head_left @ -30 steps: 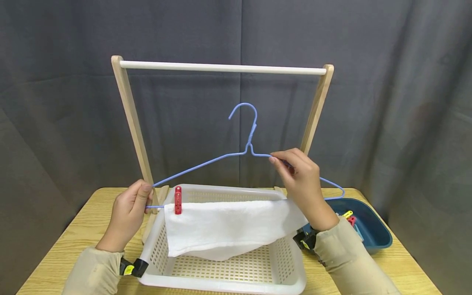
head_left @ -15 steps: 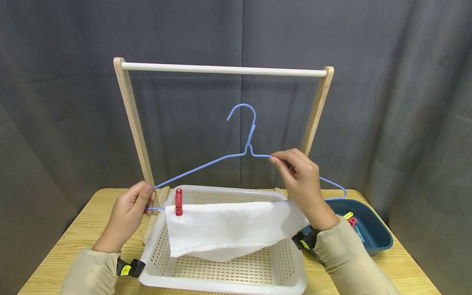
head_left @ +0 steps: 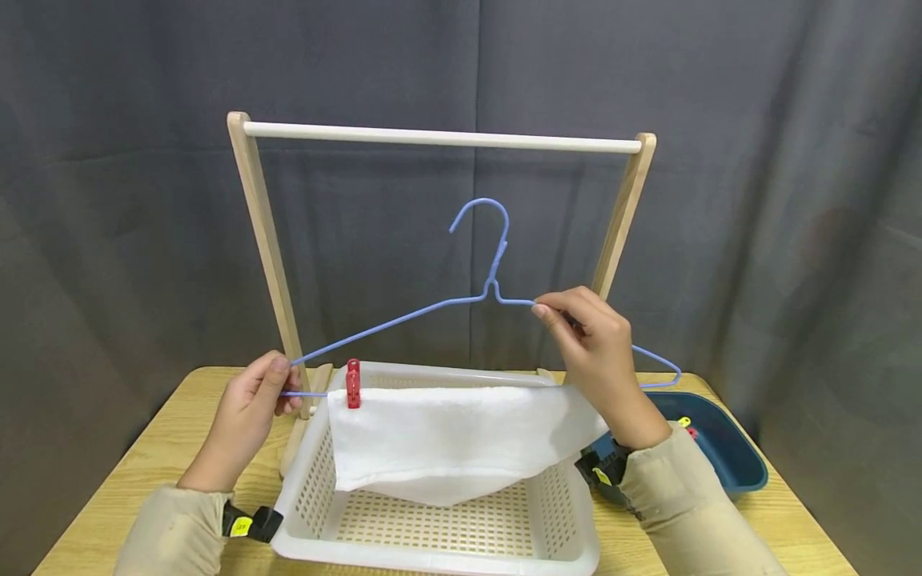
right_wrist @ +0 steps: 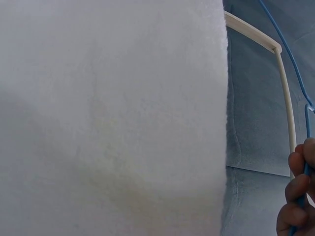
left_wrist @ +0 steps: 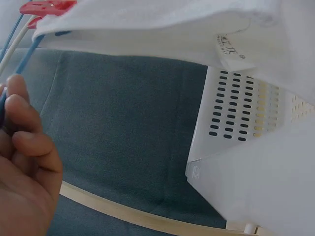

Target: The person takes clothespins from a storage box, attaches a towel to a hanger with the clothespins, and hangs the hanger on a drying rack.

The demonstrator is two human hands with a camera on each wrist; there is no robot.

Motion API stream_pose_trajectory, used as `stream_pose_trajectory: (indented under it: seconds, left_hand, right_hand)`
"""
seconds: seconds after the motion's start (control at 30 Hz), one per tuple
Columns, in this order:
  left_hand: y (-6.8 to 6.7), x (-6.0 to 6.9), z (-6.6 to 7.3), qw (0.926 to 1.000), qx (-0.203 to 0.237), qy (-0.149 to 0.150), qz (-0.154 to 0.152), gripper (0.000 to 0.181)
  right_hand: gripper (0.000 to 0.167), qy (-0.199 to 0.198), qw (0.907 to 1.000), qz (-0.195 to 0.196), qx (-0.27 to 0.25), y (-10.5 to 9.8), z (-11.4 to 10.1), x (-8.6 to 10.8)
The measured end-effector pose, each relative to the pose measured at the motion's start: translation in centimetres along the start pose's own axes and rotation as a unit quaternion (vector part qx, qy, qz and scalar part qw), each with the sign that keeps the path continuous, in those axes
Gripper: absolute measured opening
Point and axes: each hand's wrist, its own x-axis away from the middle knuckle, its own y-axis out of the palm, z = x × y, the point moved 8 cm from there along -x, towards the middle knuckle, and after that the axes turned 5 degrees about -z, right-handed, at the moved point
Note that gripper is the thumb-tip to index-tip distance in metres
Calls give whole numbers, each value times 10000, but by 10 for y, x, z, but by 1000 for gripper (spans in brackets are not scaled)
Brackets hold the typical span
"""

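Note:
A blue wire hanger [head_left: 389, 324] is held up in front of the rack by both hands. My left hand [head_left: 241, 412] grips its left corner. On its right shoulder, my right hand [head_left: 596, 352] pinches the wire between thumb and fingers. A white towel [head_left: 439, 436] hangs folded over the hanger's bottom bar. One red clothespin [head_left: 354, 386] clips the towel near its left end; the left wrist view shows that clothespin [left_wrist: 47, 7] and a printed label [left_wrist: 230, 49] on the towel. The towel's right end is partly hidden behind my right hand and wrist.
Below the towel stands a white perforated basket [head_left: 432, 560]. A wooden rack with a white rod [head_left: 439, 138] rises behind it. At the right, a dark blue tub [head_left: 742, 460] holds clothespins [head_left: 686, 424], partly hidden by the right sleeve.
The hanger's left end, with the red clothespin and towel edge, has risen slightly. Both hands keep their hold on the wire. The whole view has shifted a little.

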Motion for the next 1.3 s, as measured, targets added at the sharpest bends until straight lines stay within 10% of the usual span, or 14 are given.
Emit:
stream_pose_trajectory:
  seconds: [0.73, 1.3]
  left_hand:
    - [-3, 6, -25, 9909, 1271, -434, -83, 9]
    - [24, 40, -71, 9893, 51, -1432, -289, 15]
  right_hand:
    - [10, -201, 9991, 58, 368, -14, 2, -20]
    - [4, -269, 9960, 245, 818, -32, 6, -44]
